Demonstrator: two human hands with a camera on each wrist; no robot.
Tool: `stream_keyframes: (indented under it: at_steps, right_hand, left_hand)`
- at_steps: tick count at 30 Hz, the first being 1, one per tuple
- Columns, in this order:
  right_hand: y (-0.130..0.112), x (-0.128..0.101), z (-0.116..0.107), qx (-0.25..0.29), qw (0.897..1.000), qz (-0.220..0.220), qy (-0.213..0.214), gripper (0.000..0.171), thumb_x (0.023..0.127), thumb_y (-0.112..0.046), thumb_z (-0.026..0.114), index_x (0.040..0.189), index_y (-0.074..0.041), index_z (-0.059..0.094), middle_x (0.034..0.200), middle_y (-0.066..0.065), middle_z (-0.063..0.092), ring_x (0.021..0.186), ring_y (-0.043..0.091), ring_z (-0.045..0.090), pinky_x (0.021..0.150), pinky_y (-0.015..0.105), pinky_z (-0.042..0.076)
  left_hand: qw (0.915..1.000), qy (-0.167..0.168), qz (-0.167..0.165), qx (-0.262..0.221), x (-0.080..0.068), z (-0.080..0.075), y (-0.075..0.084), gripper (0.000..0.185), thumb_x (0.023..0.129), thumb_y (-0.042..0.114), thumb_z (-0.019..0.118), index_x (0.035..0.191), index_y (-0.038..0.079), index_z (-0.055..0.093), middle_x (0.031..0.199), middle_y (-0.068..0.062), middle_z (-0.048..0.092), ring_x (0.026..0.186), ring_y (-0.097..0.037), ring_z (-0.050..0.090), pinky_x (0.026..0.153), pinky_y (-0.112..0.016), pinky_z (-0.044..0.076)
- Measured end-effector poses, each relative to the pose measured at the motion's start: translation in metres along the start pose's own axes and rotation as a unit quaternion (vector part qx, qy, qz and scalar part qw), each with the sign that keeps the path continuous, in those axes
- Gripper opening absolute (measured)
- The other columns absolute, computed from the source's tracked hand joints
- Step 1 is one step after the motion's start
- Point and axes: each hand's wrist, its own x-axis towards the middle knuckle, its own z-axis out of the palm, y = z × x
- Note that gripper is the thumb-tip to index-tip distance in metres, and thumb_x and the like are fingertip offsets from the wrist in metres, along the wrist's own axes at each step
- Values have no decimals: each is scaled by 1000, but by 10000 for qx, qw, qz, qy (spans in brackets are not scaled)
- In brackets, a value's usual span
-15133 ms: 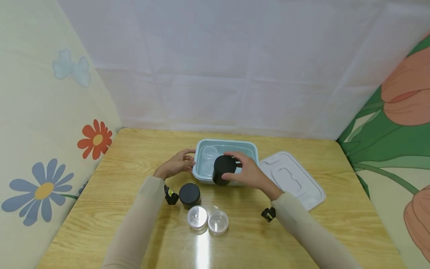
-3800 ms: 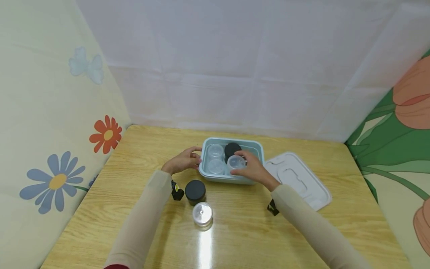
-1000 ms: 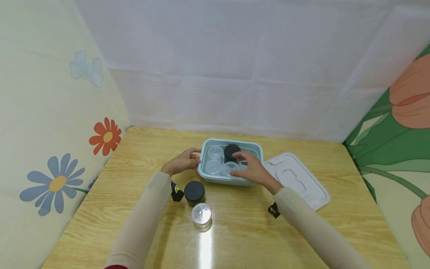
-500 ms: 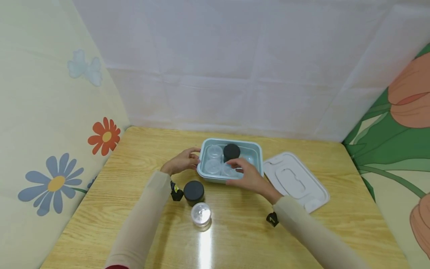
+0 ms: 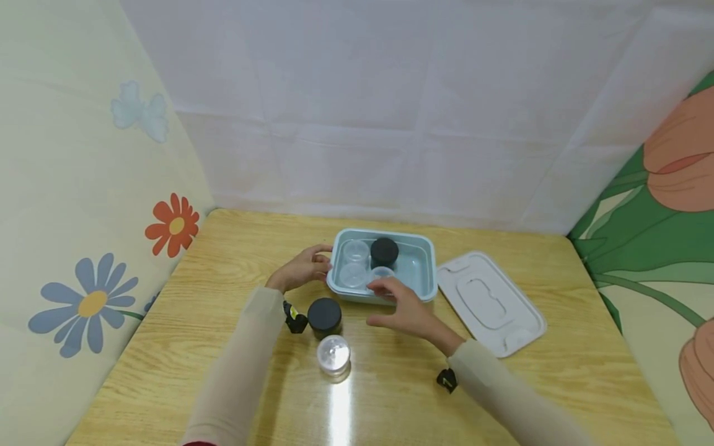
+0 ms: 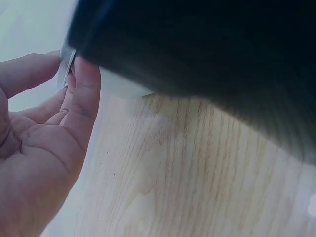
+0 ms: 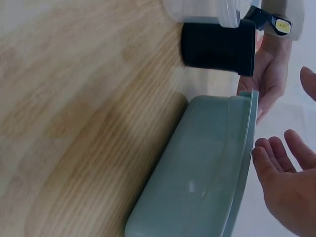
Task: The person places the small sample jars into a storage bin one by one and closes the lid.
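A pale blue plastic box (image 5: pixel 415 266) stands open on the table. At its left end my left hand (image 5: pixel 301 269) pinches the rim between thumb and fingers, clearly seen in the left wrist view. Inside the box are clear round jars (image 5: pixel 356 251) in the left part, a black jar (image 5: pixel 385 251) at the back middle and another clear jar (image 5: pixel 382 272) at the front middle. My right hand (image 5: pixel 404 310) is over the front edge, thumb and fingers spread, holding nothing. In the right wrist view its fingertips are close to the rim.
In front of the box stand a black-lidded jar (image 5: pixel 325 316) and a clear lidded jar (image 5: pixel 334 354), side by side on the wooden table (image 5: pixel 251 235). A white lid (image 5: pixel 485 300) lies flat right of the box. A white cloth hangs behind the table.
Over the last second my right hand has let go of the clear jar at the box's front middle and drawn back toward the front. The left hand keeps its hold on the rim.
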Motion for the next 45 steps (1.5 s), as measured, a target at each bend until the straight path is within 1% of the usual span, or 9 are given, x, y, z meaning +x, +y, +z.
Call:
stream_keyframes:
  at_steps: [4, 10, 16, 19, 22, 27, 37, 42, 45]
  right_hand:
    - [0, -3, 9, -231, 9994, -252, 15, 58, 73, -13, 82, 123, 1, 56, 119, 17, 59, 111, 31, 58, 99, 37, 48]
    - [-2, -8, 22, -356, 9990, -259, -115, 59, 73, -18, 83, 123, -1, 57, 119, 15, 59, 111, 30, 56, 98, 42, 48]
    - [-3, -12, 35, -138, 9990, -300, -315, 59, 74, -17, 82, 123, 2, 55, 118, 18, 58, 110, 30, 56, 97, 37, 50]
    - [-1, -15, 41, 56, 9987, -282, -432, 59, 74, -15, 81, 124, 3, 54, 118, 21, 56, 110, 33, 55, 98, 36, 49]
    - [1, -16, 46, 198, 9982, -250, -499, 60, 74, -13, 81, 124, 4, 54, 119, 23, 55, 111, 36, 55, 99, 37, 49]
    - [0, -18, 55, 392, 9975, -210, -554, 61, 72, -12, 82, 124, 5, 54, 118, 24, 56, 110, 39, 55, 98, 44, 49]
    - [5, -19, 67, 401, 9974, -157, -571, 62, 71, -13, 84, 123, 1, 55, 121, 19, 57, 111, 37, 56, 97, 43, 50]
    - [5, -20, 72, 403, 9975, -146, -567, 61, 70, -13, 84, 122, 0, 56, 121, 16, 58, 109, 35, 56, 96, 41, 51]
    - [3, -21, 75, 404, 9975, -81, -569, 62, 68, -13, 85, 122, -2, 57, 121, 13, 58, 108, 29, 57, 95, 39, 51]
  left_hand:
    - [10000, 29, 70, -53, 1, 1, -4, 53, 95, 1, 48, 145, -1, 29, 96, -5, 59, 83, -13, 63, 78, -29, 56]
    - [9997, 154, 45, -193, 0, 2, -8, 53, 94, 2, 51, 144, 2, 33, 100, -6, 60, 87, -13, 63, 82, -30, 55]
    - [9991, 194, 107, -360, -2, 2, -9, 53, 95, 2, 51, 145, 1, 32, 106, -8, 59, 88, -12, 63, 81, -27, 55]
    - [9987, 175, 178, -433, -2, 3, -9, 54, 95, 1, 50, 145, -1, 30, 108, -10, 58, 88, -11, 63, 80, -26, 55]
    - [9983, 137, 245, -502, -2, 3, -10, 54, 95, 1, 50, 145, -3, 28, 109, -11, 58, 88, -11, 63, 80, -25, 54]
    - [9982, 123, 213, -543, -1, 2, -11, 54, 96, 1, 50, 145, -2, 28, 110, -12, 58, 88, -11, 63, 79, -26, 55]
    - [9983, 158, 81, -564, 0, 1, -12, 52, 96, 2, 50, 145, 2, 32, 102, -4, 59, 83, -10, 62, 73, -24, 53]
    - [9985, 112, 56, -541, -1, 1, -11, 54, 96, 2, 51, 145, 1, 30, 100, -2, 59, 82, -10, 62, 74, -26, 53]
    - [9985, 97, 75, -531, -1, 0, -10, 54, 96, 2, 50, 145, 0, 29, 99, -1, 58, 82, -9, 62, 74, -25, 53]
